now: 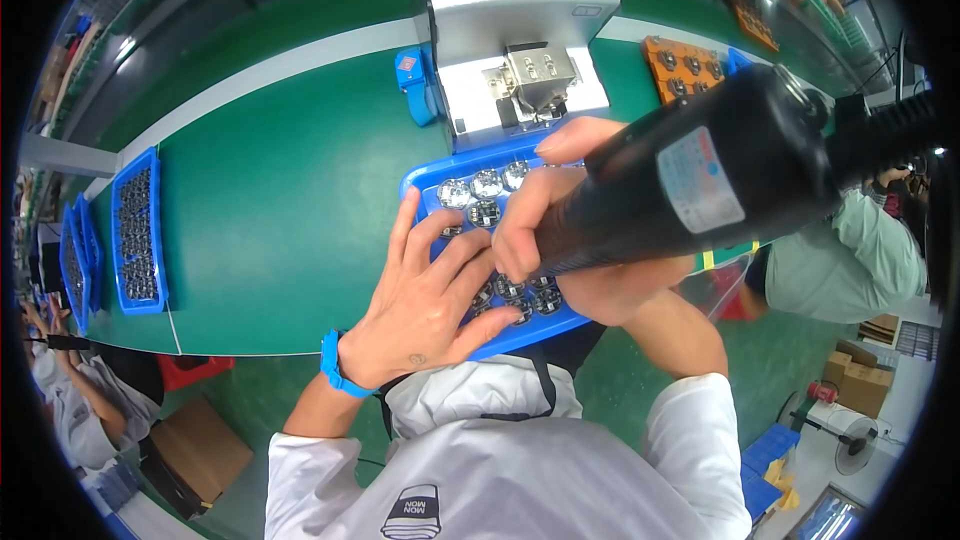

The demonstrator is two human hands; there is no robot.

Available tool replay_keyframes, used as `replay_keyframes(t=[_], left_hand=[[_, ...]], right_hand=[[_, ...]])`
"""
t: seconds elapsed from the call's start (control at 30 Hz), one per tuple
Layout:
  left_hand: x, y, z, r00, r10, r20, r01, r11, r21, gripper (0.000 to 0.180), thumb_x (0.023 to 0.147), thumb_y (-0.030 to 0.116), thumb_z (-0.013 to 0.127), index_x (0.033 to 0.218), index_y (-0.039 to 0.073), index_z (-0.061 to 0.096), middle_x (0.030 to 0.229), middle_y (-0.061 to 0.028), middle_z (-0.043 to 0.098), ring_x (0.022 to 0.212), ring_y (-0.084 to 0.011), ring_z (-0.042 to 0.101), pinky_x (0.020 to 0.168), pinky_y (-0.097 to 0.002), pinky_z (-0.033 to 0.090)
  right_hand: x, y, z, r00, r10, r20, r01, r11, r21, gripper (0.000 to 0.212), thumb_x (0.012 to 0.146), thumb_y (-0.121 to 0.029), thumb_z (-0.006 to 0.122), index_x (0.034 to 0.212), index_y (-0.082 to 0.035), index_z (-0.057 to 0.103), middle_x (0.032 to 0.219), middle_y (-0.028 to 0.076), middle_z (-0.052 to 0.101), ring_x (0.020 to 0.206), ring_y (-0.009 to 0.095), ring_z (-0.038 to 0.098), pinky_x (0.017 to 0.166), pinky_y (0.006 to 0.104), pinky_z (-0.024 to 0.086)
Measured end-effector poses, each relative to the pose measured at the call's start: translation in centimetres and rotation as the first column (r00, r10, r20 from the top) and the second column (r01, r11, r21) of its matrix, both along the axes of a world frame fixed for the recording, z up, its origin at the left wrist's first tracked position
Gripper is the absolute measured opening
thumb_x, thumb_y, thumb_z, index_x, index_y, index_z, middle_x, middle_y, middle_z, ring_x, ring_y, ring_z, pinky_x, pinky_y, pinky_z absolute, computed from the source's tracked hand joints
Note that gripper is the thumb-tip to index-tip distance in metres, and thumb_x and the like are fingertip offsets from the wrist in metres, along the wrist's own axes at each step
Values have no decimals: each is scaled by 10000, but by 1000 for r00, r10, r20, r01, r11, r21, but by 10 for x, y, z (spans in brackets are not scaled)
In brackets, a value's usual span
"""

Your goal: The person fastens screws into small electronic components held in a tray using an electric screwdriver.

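My right hand (610,240) is wrapped round a black electric screwdriver (640,180) with a pale label and a ribbed cable. The driver slants down over a blue tray (425,176), and its tip is hidden behind my hand. In the tray stand rows of small round metal parts (486,182) with dark circuit pieces. My left hand (425,315), a blue band (338,365) on its wrist, lies palm down across the tray's left side. Its fingers are spread over the parts, the thumb among those nearest me; some fingertips are hidden.
A metal machine (525,50) stands behind the tray, a blue strap (418,90) beside it. Far right is an orange fixture (685,70) with round parts. More blue trays of parts (138,230) lie on the green bench's left (270,220). Other people sit at both sides.
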State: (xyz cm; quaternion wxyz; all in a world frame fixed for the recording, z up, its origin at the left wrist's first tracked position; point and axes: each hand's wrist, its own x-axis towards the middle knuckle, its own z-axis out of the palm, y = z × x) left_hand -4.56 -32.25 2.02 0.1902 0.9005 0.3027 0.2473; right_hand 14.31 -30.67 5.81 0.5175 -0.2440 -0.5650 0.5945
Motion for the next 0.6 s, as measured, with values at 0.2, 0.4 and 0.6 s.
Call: replay_keyframes(t=[0.2,0.4,0.6], left_hand=[[-1,0,-2,1000,4,-5,-4,1000,4,500,806,426,687,1084,12,655,1115,-103,585,1128,-345,458,1119,-624,187],[0,1,0,1000,6,-29,-6,1000,18,496,819,439,674,1080,18,656,1108,-100,589,1129,-344,459,1120,-628,175],[0,0,-1,1000,18,-4,-18,999,29,490,818,439,675,1070,20,655,1103,-99,589,1126,-337,465,1119,-631,173]], right_hand=[[-3,-1,-2,1000,-9,-4,9,1000,3,840,797,-703,522,1271,-27,363,700,139,587,603,215,590,569,316,494],[7,1,-16,987,132,-88,-129,991,41,587,865,-462,661,1227,-66,424,731,149,595,654,226,595,610,336,489],[14,-4,-10,989,123,77,-134,978,161,461,938,-154,614,1328,-97,374,736,129,590,673,217,596,621,337,479]])
